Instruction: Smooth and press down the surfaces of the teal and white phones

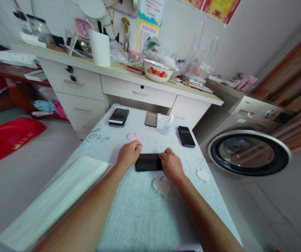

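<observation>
A black smartphone (148,162) lies sideways and flat on the cloth-covered table, its dark screen up. My left hand (129,154) is closed with curled fingers at the phone's left end, close to its upper corner; whether anything is pinched there is too small to see. At the opposite end, my right hand (171,164) has its fingers bunched on the phone's right edge, covering that corner. Beyond my hands are a phone case (151,119), a small clear spray bottle (167,125) and a blue-edged phone (186,136). Stacked phones (118,116) rest at the far left.
A long pale folded cloth or sheet (58,199) lies along the table's left side, beside my forearm. Past the far edge stands a white desk (140,92) with a flowered enamel bowl (158,71) and a paper roll (100,48). A washing machine (250,152) stands on the right.
</observation>
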A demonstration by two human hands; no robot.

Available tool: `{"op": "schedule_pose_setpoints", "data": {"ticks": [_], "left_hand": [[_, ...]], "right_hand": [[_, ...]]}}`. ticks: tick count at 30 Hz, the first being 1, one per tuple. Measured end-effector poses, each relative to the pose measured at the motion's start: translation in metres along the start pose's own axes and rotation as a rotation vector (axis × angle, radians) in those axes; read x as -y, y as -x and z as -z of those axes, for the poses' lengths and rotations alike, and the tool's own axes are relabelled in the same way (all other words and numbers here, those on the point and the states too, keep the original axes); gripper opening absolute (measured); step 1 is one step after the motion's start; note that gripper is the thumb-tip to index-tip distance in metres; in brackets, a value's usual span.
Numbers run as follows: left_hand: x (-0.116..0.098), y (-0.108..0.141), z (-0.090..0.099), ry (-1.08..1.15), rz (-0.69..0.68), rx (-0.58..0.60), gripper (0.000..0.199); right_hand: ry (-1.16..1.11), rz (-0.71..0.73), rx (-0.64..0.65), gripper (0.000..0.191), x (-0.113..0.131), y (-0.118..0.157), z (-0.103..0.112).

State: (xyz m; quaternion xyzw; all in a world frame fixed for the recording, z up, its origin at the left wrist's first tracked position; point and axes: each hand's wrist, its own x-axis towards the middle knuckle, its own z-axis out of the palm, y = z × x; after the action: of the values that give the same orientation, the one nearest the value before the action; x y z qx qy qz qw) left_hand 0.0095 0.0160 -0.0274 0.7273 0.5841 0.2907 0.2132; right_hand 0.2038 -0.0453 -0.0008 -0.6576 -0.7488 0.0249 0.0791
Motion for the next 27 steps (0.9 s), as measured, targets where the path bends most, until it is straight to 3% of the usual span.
{"op": "schedule_pose_setpoints", "data": {"ticks": [5, 12, 23, 27], "left_hand": [[-0.001, 0.0, -0.001, -0.003, -0.005, -0.003, 0.021], [-0.003, -0.001, 0.0, -0.019, 0.004, 0.009, 0.021], [-0.002, -0.001, -0.001, -0.006, 0.004, 0.004, 0.021], [-0.001, -0.001, -0.002, -0.009, 0.005, 0.011, 0.021]], "right_hand": [[-0.134, 0.076, -0.014, 0.026, 0.011, 0.008, -0.006], [-0.201, 0.185, -0.038, 0.024, 0.005, 0.014, -0.005], [-0.087, -0.095, -0.101, 0.026, -0.036, 0.009, 0.001], [-0.049, -0.157, -0.115, 0.026, -0.037, 0.008, 0.001]]}}
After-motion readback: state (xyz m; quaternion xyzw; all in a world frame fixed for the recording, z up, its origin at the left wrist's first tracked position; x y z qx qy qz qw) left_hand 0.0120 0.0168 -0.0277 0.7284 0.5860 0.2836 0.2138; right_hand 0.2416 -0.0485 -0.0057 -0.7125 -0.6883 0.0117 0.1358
